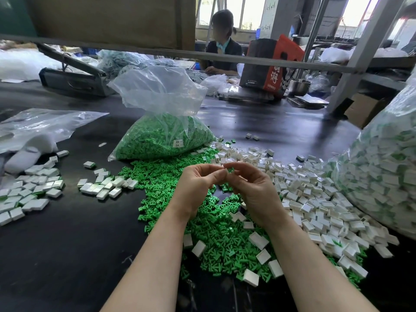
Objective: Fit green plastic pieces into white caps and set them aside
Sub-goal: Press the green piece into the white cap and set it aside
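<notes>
The dark work table (pixel 67 244) carries everything and fills the view from its near edge to the far edge, where another person (pixel 221 41) sits. At the right edge bulges a very large clear sack of finished pieces (pixel 382 172), white with green showing through, far too many to count. Toward the middle of the table an open clear bag of green plastic pieces (pixel 164 136) slumps with its mouth standing up; one such bag is in view. A flat clear plastic bag (pixel 40 124) lies toward the left edge.

From the bag a loose pile of green pieces (pixel 216 235) spreads toward the near edge beneath both forearms, hundreds at least. To its right a heap of white caps (pixel 315 199), many lying hollow side up, runs on to the sack; about ten more caps lie scattered on the green pile. Near the left edge lie two groups of assembled caps (pixel 33 190), several dozen in all, with a few strays around them.

Above the green pile the hands meet. The left hand (pixel 198 183) has its fingers curled and pinches a white cap (pixel 221 165) at its fingertips. The right hand (pixel 254 194), fingers also curled, pinches a single green piece (pixel 230 169) between thumb and forefinger, touching the cap's right side. How far the piece sits inside the cap cannot be told.
</notes>
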A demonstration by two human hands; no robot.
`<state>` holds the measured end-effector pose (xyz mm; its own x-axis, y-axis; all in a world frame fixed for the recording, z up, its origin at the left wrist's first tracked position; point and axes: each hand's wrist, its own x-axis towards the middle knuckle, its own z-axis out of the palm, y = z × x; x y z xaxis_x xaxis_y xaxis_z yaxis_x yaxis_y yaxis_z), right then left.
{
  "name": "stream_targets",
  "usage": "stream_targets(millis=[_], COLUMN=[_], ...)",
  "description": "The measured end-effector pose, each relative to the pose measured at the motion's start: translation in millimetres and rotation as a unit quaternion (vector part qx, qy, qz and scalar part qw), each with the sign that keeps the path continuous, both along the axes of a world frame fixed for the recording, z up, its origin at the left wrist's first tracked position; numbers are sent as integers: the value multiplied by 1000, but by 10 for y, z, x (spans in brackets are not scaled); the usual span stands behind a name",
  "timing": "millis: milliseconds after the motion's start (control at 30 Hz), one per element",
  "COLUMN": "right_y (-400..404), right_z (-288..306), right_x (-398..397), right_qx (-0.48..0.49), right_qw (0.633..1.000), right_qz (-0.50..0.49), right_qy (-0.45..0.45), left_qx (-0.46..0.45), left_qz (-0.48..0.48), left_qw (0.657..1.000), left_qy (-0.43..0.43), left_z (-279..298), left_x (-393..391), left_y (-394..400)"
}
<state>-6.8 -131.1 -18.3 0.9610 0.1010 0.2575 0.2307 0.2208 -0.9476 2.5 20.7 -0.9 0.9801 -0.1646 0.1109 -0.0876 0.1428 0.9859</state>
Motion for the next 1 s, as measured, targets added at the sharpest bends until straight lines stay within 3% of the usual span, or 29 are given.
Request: stream_targets(millis=[133,300,433,567,800,1000], right_y=[-6,-55,-9,21,42,49], right_z=[-8,14,22,26,20,13], right_x=[10,28,52,37,13,-5], right_qx=[-10,62,16,0,40,18], right_qw=[1000,994,986,982,982,988], right_qz=[-6,57,97,139,135,114], right_qy=[2,74,137,130,124,105], left_qx=[-14,-59,-50,-40,61,63], left_qz=[3,10,6,1,43,35], left_qw=[1000,998,998,999,995,995], left_qy=[-8,-27,-30,-19,-73,-64], left_z=[-20,-13,-18,-19,16,2], left_x=[2,-4,-8,-6,-27,-30], left_y=[10,-3,-23,-33,-77,-103])
